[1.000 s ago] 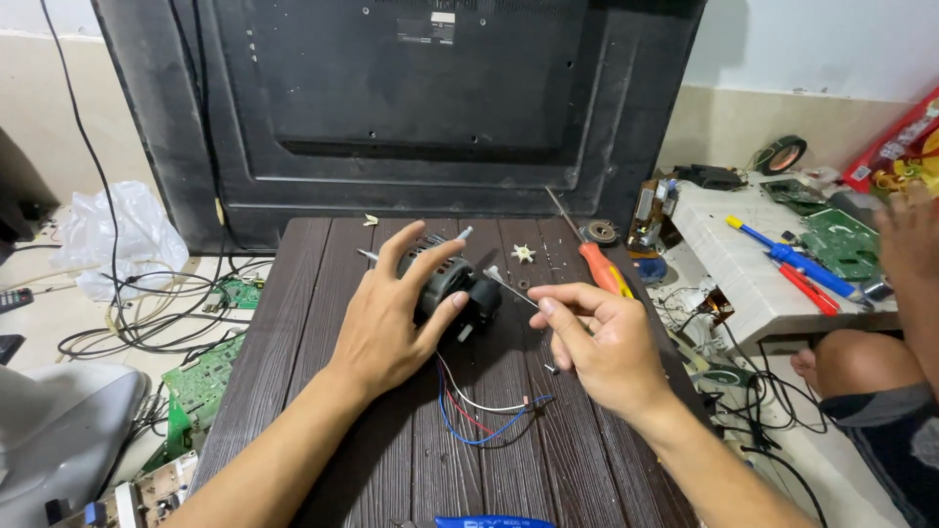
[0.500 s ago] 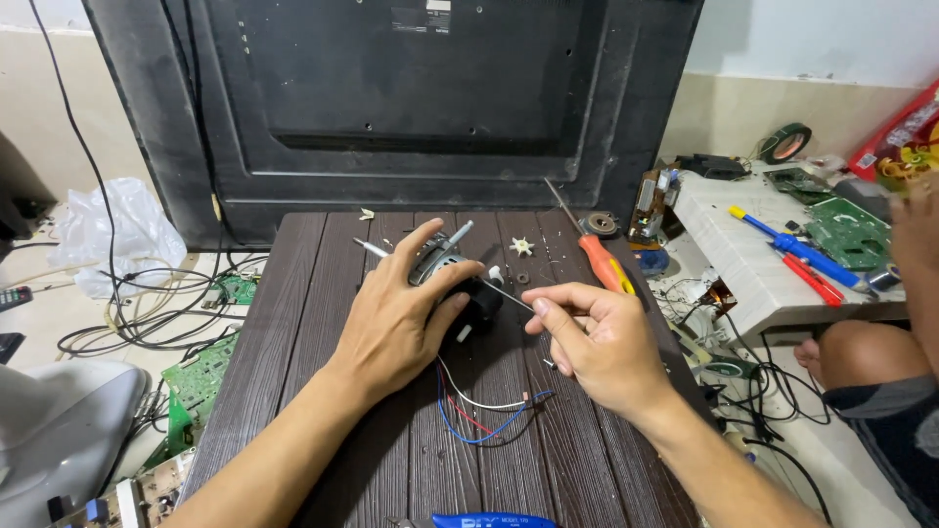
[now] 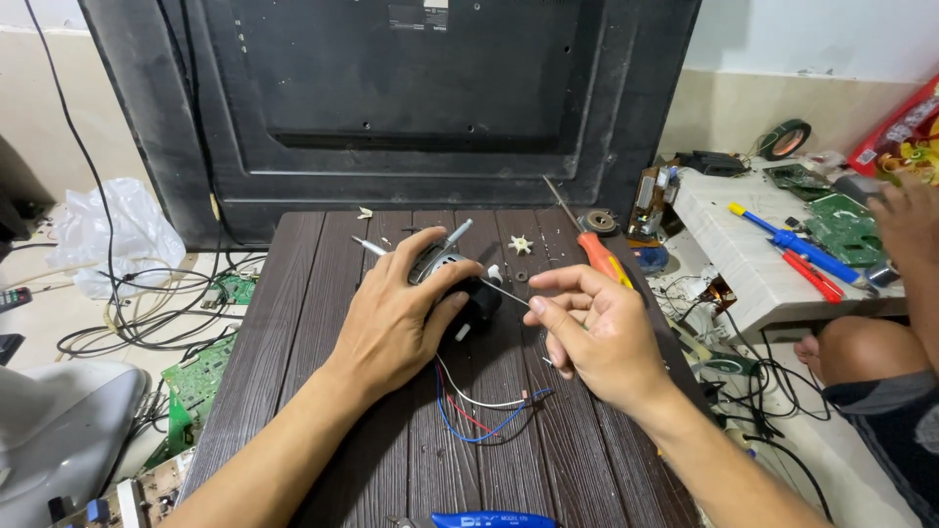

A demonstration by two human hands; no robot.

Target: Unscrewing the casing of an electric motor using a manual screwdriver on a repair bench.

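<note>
Since the earlier frame, left hand point(image 3: 396, 318) has slid further over the small motor point(image 3: 452, 286), covering more of its black body; right hand point(image 3: 597, 337) stays about where it was, thin rod point(image 3: 507, 292) still pinched.

Head view: left hand lies palm down on the motor, fingers curled over its top, grip clenched around it and pressing it to the dark slatted tabletop point(image 3: 293, 323). Motor sits near the tabletop's middle, silver shaft end poking out past the fingertips toward the far edge. Right hand just beside it, thumb and forefinger grasping the thin metal rod, whose far tip reaches the motor's side. Red, blue and white wires point(image 3: 484, 406) trail from the motor toward the near edge, between the two forearms.

Orange-handled screwdriver point(image 3: 599, 252) lies on the tabletop beyond the right hand, blade pointing away. Small white gear point(image 3: 520, 243) near it, apart from the motor. Round metal part point(image 3: 598, 222) at the far right corner. Large black panel point(image 3: 411, 98) stands upright behind the tabletop. Blue tool point(image 3: 494, 520) at the near edge, partly cut off. Right of the tabletop, a white bench point(image 3: 743, 254) carries a blue-and-yellow screwdriver point(image 3: 782, 240) and a green circuit board point(image 3: 846, 225); another person's hand point(image 3: 905, 220) reaches over it. Cables point(image 3: 147, 313) and a plastic bag point(image 3: 108, 235) on the floor at left.
</note>
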